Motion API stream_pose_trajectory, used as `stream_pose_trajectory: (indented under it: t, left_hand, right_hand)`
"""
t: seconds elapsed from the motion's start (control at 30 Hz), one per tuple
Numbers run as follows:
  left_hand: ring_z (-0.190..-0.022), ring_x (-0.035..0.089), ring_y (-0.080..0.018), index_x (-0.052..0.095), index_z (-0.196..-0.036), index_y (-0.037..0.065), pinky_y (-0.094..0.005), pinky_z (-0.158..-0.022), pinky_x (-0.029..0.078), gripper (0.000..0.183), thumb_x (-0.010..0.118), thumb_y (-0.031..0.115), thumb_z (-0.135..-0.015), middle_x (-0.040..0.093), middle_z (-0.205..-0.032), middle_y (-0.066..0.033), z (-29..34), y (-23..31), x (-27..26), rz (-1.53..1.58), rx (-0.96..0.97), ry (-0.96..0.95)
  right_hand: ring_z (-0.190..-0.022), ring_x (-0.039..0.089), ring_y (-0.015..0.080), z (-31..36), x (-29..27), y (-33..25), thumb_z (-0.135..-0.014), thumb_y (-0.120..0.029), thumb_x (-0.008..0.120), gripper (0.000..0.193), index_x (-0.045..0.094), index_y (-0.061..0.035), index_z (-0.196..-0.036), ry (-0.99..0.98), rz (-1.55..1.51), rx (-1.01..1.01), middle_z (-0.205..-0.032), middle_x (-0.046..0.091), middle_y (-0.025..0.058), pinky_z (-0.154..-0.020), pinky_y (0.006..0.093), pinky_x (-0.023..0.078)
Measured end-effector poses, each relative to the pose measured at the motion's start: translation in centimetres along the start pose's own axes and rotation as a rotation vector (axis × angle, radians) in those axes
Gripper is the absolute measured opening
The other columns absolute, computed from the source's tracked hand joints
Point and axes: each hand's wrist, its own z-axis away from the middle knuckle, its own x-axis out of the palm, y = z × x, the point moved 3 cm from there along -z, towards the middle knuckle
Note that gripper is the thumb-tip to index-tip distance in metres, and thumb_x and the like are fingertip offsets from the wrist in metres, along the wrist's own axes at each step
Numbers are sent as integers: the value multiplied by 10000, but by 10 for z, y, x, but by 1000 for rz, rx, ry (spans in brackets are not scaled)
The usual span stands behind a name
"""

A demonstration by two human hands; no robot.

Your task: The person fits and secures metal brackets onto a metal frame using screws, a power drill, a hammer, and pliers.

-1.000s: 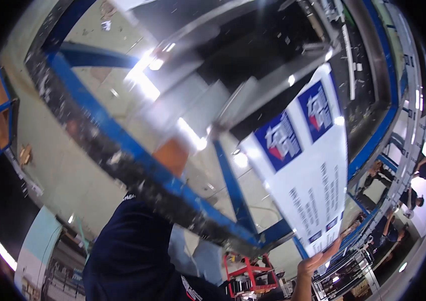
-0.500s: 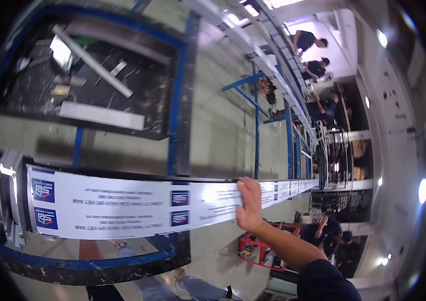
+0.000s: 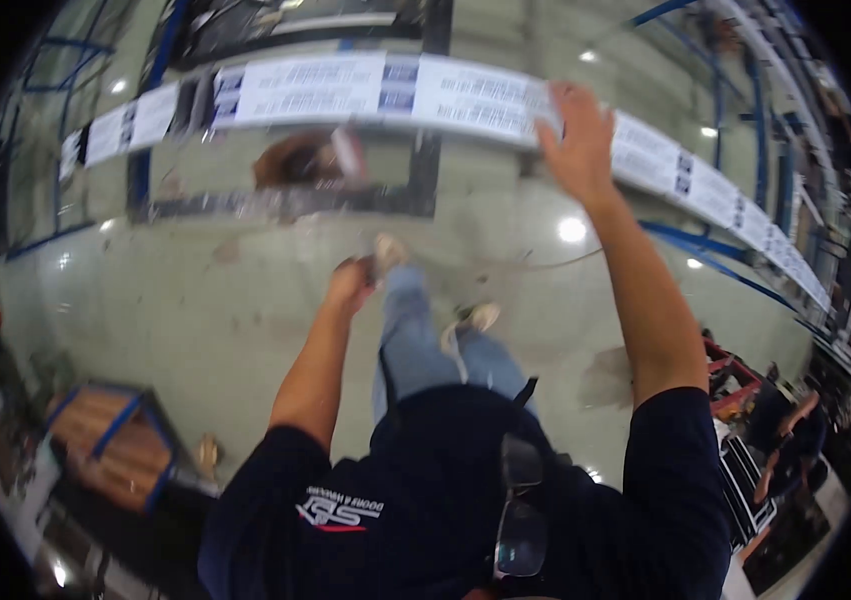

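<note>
the right hand [image 3: 577,135] is raised with fingers spread flat against a long white panel [image 3: 445,90] wrapped in printed film, most likely to steady it as it spans the view. the palm presses on the panel's surface and does not grip it. the left hand [image 3: 350,285] hangs lower, curled loosely into a near fist; whether it holds anything i cannot tell, since it is blurred. the panel runs from upper left across to the far right edge, above both hands, touching only the right one. below lie the shiny floor [image 3: 195,300], the person's jeans and shoes [image 3: 475,318], and a wooden pallet [image 3: 110,445] at lower left.
</note>
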Motion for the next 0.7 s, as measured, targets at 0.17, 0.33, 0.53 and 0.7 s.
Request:
stream_pose_trajectory:
  t: [0.17, 0.33, 0.53, 0.7]
  left_hand:
    - [-830, 613, -206, 594, -1147, 24, -401, -648, 523, 216, 626, 47, -935, 618, -1009, -95, -16, -49, -25, 101, 220, 233]
    - [-1027, 629, -267, 508, -1281, 32, -479, -881, 566, 296, 602, 45, -1000, 608, -1145, -102, -26, -6, 74, 370, 424, 451]
    - [-1126, 606, -301, 485, -1368, 29, -473, -1029, 521, 359, 585, 156, -1047, 594, -1198, -155, 8, -40, 68, 192, 242, 102]
    - [-1228, 578, -236, 487, -1425, 77, -462, -1075, 455, 518, 693, 183, -962, 586, -1372, -68, 120, -94, 266, -1, 118, -499]
  right_hand:
    - [-1413, 416, 354, 104, -51, -31, -911, -254, 712, 622, 506, -130, -1485, 156, -323, 183, -1525, 453, 159, -1177, 590, 257]
    - [-1390, 436, 406, 391, -109, 41, -876, -103, 713, 633, 504, -77, -1473, -190, -279, 482, -1493, 476, 215, -1174, 494, 336]
    - [-1240, 577, 353, 610, -199, 111, -894, -57, 687, 618, 485, -26, -1477, -147, -327, 1021, -1414, 546, 222, -1006, 426, 505]
    - [-1145, 644, 306, 632, -197, 134, -925, -129, 686, 547, 537, -63, -1447, -65, -451, 1235, -1319, 632, 181, -981, 412, 518]
